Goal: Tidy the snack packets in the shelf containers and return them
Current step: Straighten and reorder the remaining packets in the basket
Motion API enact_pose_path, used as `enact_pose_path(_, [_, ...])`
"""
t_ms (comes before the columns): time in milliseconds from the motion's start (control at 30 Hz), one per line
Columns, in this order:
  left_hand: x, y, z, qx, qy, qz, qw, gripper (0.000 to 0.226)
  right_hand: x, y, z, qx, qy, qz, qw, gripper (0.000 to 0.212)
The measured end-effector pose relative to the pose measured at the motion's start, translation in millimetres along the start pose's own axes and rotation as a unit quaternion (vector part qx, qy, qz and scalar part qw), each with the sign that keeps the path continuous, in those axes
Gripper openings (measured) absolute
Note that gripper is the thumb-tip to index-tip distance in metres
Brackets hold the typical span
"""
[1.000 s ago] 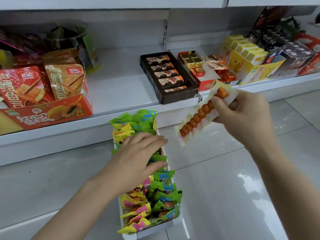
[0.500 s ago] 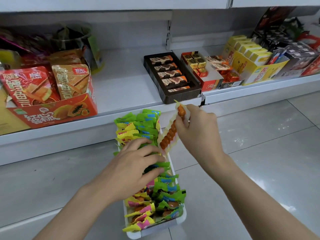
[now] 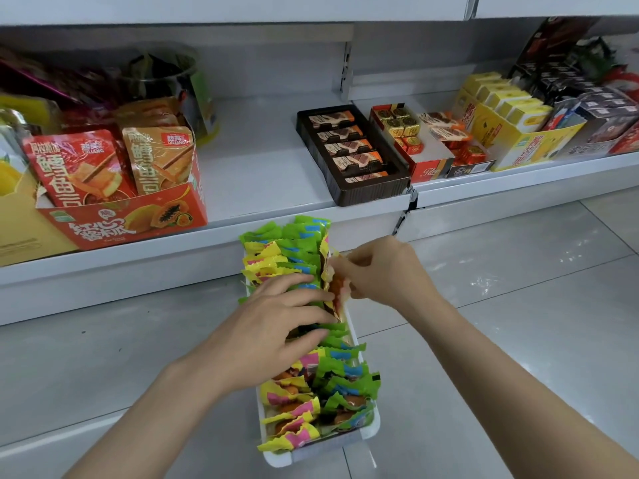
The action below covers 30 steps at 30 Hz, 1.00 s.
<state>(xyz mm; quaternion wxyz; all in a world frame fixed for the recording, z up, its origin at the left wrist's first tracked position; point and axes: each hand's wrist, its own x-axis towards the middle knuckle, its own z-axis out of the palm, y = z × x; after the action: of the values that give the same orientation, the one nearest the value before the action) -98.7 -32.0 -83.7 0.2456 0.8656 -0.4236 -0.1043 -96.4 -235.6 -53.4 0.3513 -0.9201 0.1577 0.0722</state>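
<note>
Snack tray (image 3: pixel 368 428) on floor below shelf (image 3: pixel 262 202), restocking.
Left hand (image 3: pixel 276 326) lies flat with straight fingers, pressing packets (image 3: pixel 294 243) aside to open a gap — right hand (image 3: pixel 380 271) pinches orange-bead packet (image 3: pixel 337 286), slotting it at the tray's right wall.

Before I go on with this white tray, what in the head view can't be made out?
- Snack packet in the right hand: mostly hidden by fingers and blurred.
- Packets under the left hand: covered.
- White tray floor: buried by packets.
- Far-left yellow box: cut by frame edge.
</note>
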Motion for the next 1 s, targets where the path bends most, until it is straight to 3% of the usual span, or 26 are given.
enact_pose_path(100, [-1.0,-1.5,0.1,-0.012,0.012,0.009,1.0,0.024,-3.7,-0.4,-0.4,0.026,0.035,-0.021,0.999,0.028])
enact_pose_path(233, [-1.6,-2.0,0.4,-0.024,0.03,0.012,0.999,0.023,-4.4,3.7,20.3,-0.007,0.003,-0.037,0.999,0.022])
enact_pose_path(367, [-3.6,-2.7,0.4,-0.029,0.044,0.014,0.999,0.025,-3.5,17.5,18.8,0.059,0.031,-0.055,0.996,0.01])
enact_pose_path(533, [-3.4,-3.5,0.4,-0.035,0.042,0.011,0.998,0.024,-23.9,31.6,12.9,0.024,0.019,-0.189,0.982,0.009])
enact_pose_path(633, [-2.6,-4.8,0.7,-0.035,0.043,0.014,0.998,0.022,-31.4,36.2,9.7,0.002,-0.001,-0.17,0.985,0.009])
enact_pose_path(900, [6.3,-2.1,-7.7,-0.022,0.061,0.006,0.998,0.024,-36.7,20.4,21.8,-0.01,0.046,-0.172,0.984,0.006])
enact_pose_path(1000, [17.1,3.3,-12.8,-0.003,0.065,-0.002,0.998,0.034,-44.4,30.1,17.6,0.056,0.049,-0.135,0.988,0.009])
